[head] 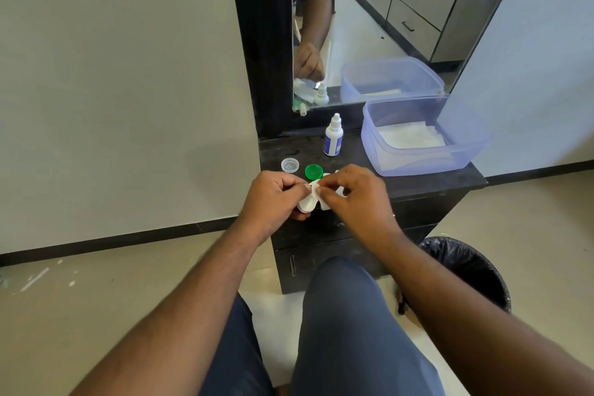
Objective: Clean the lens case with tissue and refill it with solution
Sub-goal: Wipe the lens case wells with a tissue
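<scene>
left fingers: those of the left hand (271,196) were curled around the lens case (306,203), gripping its near white end from the left and underneath.
right fingers: those of the right hand (352,193) were bent and pinched a piece of white tissue (316,187) against the top of the case, thumb and forefinger meeting at the wad.
lens case: white, held between both hands just above the front edge of the dark counter (401,183); one round well showed at the near end, the rest was hidden by tissue and fingers.
tissue: crumpled, pressed onto the case, with loose ends sticking out under the right hand.
green cap (313,172): lay on the counter just behind the hands, open side up.
clear cap (290,165): lay on the counter to the left of the green one, apart from it.
solution bottle (333,137): white with a blue label, upright, its tip closed, further back near the mirror (369,26).
tissue box (418,135): a translucent bluish tub at the right of the counter, holding folded white tissues.
bin (475,270): lined with a black bag, on the floor to the right of the cabinet, beside the right forearm.
mirror: reflected one hand, the bottle and the tub.
</scene>
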Motion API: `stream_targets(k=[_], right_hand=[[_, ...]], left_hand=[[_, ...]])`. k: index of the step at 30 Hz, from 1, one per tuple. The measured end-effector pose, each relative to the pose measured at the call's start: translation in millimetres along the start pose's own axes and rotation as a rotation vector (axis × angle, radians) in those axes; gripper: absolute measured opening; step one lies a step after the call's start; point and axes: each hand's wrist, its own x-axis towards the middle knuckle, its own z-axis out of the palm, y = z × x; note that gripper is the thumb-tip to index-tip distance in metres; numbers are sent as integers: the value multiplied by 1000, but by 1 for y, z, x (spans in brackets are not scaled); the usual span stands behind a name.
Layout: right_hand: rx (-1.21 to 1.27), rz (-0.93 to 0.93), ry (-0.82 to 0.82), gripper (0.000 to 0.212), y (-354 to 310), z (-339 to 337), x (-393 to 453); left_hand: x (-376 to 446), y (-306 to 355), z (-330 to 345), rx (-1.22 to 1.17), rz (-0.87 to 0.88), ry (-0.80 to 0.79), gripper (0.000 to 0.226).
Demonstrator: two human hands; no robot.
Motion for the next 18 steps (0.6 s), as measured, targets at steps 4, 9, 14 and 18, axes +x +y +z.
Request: stream_targets(k=[4, 9, 14, 18], right_hand=[[98, 162, -18, 8, -10, 5, 7], [169, 292, 1, 8, -17, 11, 8], [96, 251, -32, 7, -19, 11, 7], [4, 111, -100, 11, -13, 4, 8]], left_hand=[[-2, -3, -1, 22, 15, 1, 15], [-3, -7, 0, 43, 64, 22, 17], [-4, -6, -2, -13, 52, 30, 16], [-2, -3, -3, -6, 9, -3, 14]])
